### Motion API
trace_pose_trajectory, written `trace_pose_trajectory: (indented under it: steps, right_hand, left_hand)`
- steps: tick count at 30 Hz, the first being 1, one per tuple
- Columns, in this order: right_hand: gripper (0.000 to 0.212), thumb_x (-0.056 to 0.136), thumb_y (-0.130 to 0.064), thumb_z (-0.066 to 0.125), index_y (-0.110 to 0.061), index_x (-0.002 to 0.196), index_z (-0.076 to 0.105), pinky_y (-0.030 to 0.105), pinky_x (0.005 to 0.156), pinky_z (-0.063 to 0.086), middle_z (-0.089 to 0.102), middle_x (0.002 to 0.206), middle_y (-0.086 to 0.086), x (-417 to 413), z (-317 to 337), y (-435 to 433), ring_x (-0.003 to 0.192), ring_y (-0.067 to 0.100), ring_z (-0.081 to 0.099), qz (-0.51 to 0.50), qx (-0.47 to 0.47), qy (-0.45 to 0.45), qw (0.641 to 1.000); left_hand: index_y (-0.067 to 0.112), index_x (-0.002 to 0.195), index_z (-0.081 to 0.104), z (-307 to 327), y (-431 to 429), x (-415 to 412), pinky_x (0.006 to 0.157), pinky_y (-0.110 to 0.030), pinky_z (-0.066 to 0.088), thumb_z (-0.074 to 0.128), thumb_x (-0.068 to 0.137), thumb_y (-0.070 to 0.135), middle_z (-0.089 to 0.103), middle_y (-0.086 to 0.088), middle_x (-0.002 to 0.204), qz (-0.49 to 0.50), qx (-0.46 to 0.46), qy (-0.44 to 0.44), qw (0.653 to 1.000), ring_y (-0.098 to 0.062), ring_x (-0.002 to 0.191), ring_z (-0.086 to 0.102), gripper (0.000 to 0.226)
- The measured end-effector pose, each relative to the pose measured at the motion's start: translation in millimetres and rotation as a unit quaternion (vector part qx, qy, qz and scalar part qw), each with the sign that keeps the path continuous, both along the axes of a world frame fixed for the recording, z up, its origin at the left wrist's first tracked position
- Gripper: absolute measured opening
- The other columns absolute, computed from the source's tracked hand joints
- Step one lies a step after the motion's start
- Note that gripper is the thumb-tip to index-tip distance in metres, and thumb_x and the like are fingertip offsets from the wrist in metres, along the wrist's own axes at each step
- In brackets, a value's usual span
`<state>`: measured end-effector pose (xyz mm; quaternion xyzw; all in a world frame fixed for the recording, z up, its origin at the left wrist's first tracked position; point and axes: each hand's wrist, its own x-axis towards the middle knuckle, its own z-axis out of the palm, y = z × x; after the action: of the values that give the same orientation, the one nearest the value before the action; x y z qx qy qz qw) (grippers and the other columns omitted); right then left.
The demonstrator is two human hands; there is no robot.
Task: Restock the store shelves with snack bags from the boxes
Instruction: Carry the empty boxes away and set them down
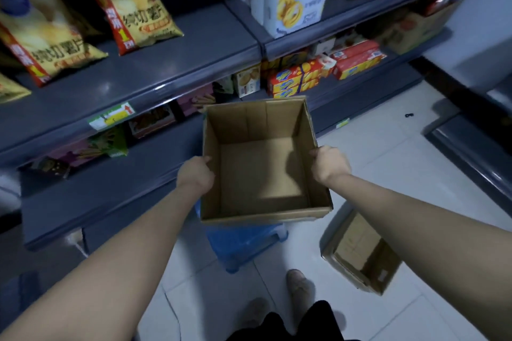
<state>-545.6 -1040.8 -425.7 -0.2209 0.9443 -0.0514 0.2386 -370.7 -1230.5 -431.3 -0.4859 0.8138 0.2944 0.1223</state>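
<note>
With your left hand (197, 173) and right hand (329, 164) each clamped on a side wall of the empty open brown cardboard box (263, 166) at frame centre, you could trip on the blue plastic crate (243, 246) hidden below it.

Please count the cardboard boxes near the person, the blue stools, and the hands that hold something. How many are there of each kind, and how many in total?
Cardboard boxes: 2, the empty open box held up and the second box lying on the floor.
Blue stools: 1, the stool under the held box.
Hands holding something: 2, the left hand and the right hand, both on the box walls.
Total: 5
</note>
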Motion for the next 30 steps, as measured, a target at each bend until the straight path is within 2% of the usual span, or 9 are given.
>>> trace_pose_trajectory:
  steps: [2, 5, 8, 14, 18, 24, 30]
  right_hand:
    - [0.041, 0.088, -0.007, 0.047, -0.012, 0.127, 0.057, 0.033, 0.098, 0.045, 0.058, 0.129, 0.015, -1, 19, 23, 0.121, 0.032, 0.054, -0.039, -0.009, 0.012, 0.999]
    - [0.037, 0.09, -0.009, 0.048, -0.009, 0.126, 0.058, 0.035, 0.099, 0.045, 0.058, 0.129, 0.017, 0, 48, 64, 0.121, 0.033, 0.054, -0.104, -0.032, 0.029, 0.994]
    - [0.035, 0.089, -0.008, 0.047, -0.01, 0.121, 0.061, 0.037, 0.099, 0.047, 0.061, 0.126, 0.015, 4, 70, 113, 0.118, 0.032, 0.056, -0.166, -0.054, 0.058, 0.983]
    - [0.039, 0.086, -0.007, 0.047, -0.017, 0.12, 0.063, 0.035, 0.097, 0.047, 0.062, 0.125, 0.012, 33, 105, 233, 0.117, 0.032, 0.057, -0.328, -0.095, 0.089, 0.936]
    - [0.041, 0.085, -0.007, 0.046, -0.016, 0.122, 0.061, 0.033, 0.1, 0.045, 0.061, 0.128, 0.011, 59, 122, 323, 0.12, 0.03, 0.055, -0.409, -0.095, 0.097, 0.902]
    - [0.039, 0.086, -0.012, 0.048, -0.013, 0.123, 0.062, 0.036, 0.094, 0.048, 0.062, 0.124, 0.014, 116, 139, 462, 0.115, 0.033, 0.058, -0.536, -0.072, 0.134, 0.831]
    - [0.038, 0.084, -0.011, 0.049, -0.014, 0.118, 0.064, 0.035, 0.095, 0.047, 0.063, 0.124, 0.013, 203, 144, 604, 0.117, 0.032, 0.058, -0.642, -0.036, 0.126, 0.755]
  left_hand:
    - [0.015, 0.143, 0.039, 21, 9, -14, 0.099, -0.031, 0.044, 0.046, 0.095, 0.008, 0.046, -0.011, 0.143, -0.043, -0.01, 0.011, 0.999, -0.027, 0.125, 0.049, 0.049]
    - [0.014, 0.141, 0.041, 51, 29, -39, 0.096, -0.029, 0.044, 0.05, 0.095, 0.016, 0.046, -0.009, 0.143, -0.108, -0.016, 0.035, 0.993, -0.025, 0.123, 0.051, 0.048]
    - [0.013, 0.136, 0.049, 76, 58, -67, 0.096, -0.03, 0.043, 0.052, 0.093, 0.022, 0.049, -0.009, 0.14, -0.184, -0.047, 0.045, 0.981, -0.027, 0.124, 0.049, 0.044]
    - [0.016, 0.133, 0.053, 123, 159, -119, 0.102, -0.032, 0.042, 0.062, 0.086, 0.027, 0.054, -0.007, 0.138, -0.297, -0.065, 0.085, 0.949, -0.027, 0.126, 0.05, 0.049]
    - [0.014, 0.133, 0.054, 146, 249, -144, 0.098, -0.031, 0.043, 0.061, 0.087, 0.027, 0.054, -0.006, 0.138, -0.392, -0.071, 0.099, 0.912, -0.026, 0.124, 0.052, 0.048]
    - [0.011, 0.127, 0.058, 166, 410, -157, 0.095, -0.032, 0.045, 0.062, 0.088, 0.026, 0.059, -0.008, 0.131, -0.503, -0.064, 0.113, 0.854, -0.026, 0.119, 0.056, 0.042]
    - [0.007, 0.105, 0.07, 172, 588, -136, 0.086, -0.033, 0.051, 0.063, 0.087, 0.026, 0.068, -0.01, 0.113, -0.649, -0.064, 0.102, 0.752, -0.026, 0.105, 0.062, 0.027]
